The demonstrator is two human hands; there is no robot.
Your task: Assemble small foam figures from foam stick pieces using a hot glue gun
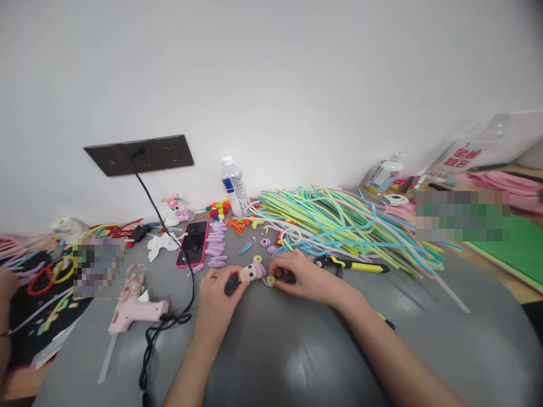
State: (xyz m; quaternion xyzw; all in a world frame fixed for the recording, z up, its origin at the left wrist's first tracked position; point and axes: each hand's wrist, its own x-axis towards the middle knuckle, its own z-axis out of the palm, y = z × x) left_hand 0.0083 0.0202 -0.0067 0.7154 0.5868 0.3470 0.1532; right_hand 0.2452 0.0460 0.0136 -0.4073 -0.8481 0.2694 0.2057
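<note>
Left hand (217, 295) half-closed around figurine (251, 272)

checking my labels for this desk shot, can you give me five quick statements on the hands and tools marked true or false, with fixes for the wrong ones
1. The left hand touches the doll. True.
2. The right hand grips the pliers. False: the right hand is at the yellow curl by the doll; the pliers lie on the table.
3. The glue gun is pink. True.
4. The phone lies to the right of the bottle. False: the phone lies to the left of the bottle.
5. The bottle's cap is white. True.
</note>
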